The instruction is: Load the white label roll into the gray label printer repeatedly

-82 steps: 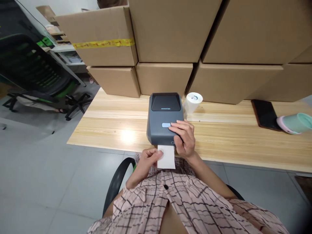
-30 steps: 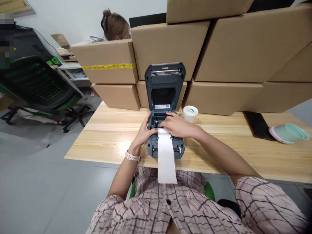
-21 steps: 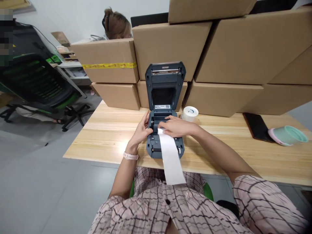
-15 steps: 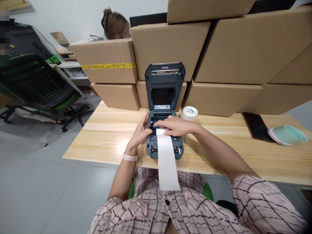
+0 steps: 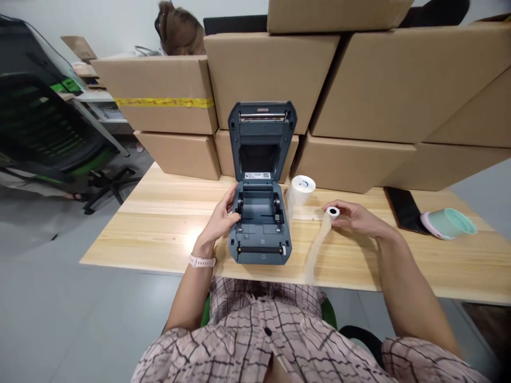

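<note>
A dark grey label printer stands on the wooden table with its lid tipped back against the boxes. Its roll bay shows bare between two black holders. My left hand grips the printer's left side, thumb over the edge. Off to the right, my right hand holds a small label roll by its side, the dark core hole visible. From that roll a loose strip trails down toward the table's front edge. A bigger white roll stands behind, between the printer and my right hand.
Stacked cardboard boxes line the table's back. At the right lie a dark phone and a mint-green cup on its side. A person sits behind the boxes. An office chair stands on the left.
My right hand has lifted the small label roll out of the printer and carried it right, its strip coming along. My left hand stays at the printer's left side. The view has shifted slightly.
</note>
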A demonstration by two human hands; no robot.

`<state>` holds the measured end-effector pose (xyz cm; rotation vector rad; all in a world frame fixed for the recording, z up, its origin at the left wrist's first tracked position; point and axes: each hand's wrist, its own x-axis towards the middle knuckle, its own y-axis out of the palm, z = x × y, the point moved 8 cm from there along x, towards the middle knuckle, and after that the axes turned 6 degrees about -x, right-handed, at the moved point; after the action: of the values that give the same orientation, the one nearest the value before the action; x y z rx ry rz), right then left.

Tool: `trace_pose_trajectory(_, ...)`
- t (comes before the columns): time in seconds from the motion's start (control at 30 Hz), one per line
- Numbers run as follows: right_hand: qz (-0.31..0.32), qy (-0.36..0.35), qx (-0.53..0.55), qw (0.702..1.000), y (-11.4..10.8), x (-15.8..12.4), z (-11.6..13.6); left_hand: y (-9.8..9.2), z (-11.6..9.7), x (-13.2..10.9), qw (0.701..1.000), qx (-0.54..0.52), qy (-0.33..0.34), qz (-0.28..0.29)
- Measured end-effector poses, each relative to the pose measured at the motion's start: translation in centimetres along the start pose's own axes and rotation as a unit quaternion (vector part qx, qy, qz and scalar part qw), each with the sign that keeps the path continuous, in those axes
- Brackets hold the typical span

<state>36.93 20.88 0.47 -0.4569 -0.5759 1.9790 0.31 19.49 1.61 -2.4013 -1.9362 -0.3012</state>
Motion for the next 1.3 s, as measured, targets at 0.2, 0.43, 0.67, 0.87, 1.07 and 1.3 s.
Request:
trace_pose_trajectory(0.2, 0.007, 0.01, 0.018, 1.0, -2.2, 0.4, -0.5, -0.6, 0.7, -0.1, 1.0, -0.006, -0.015, -0.008)
trace_pose_trajectory(0.43, 0.028, 0.022, 0.016, 0.999, -1.0, 7.8, 2.6, -0.7, 1.1, -0.1, 1.0, -0.015, -0.022, -0.009)
trace_pose_trajectory(0.67, 0.078, 0.01, 0.069, 0.994, 2.1, 10.5, 4.2, -0.4, 0.8, -0.2, 1.0, -0.031, 0.001, 0.003)
trace_pose_trajectory(0.87, 0.098, -0.045, 0.112, 0.988, 2.2, 8.7, 9.4, 0.0, 0.2, -0.3, 1.0, -0.021, 0.003, 0.004)
trace_pose_trajectory(1.07, 0.192, -0.162, -0.249, 0.936, 8.6, 9.6, 19.2, 0.1, 0.1, -0.4, 1.0, -0.014, 0.004, 0.0)
trace_pose_trajectory(1.3, 0.221, -0.171, -0.386, 0.879, 11.7, 10.7, 19.8, -0.2, 0.6, -0.2, 1.0, -0.018, -0.009, -0.003)
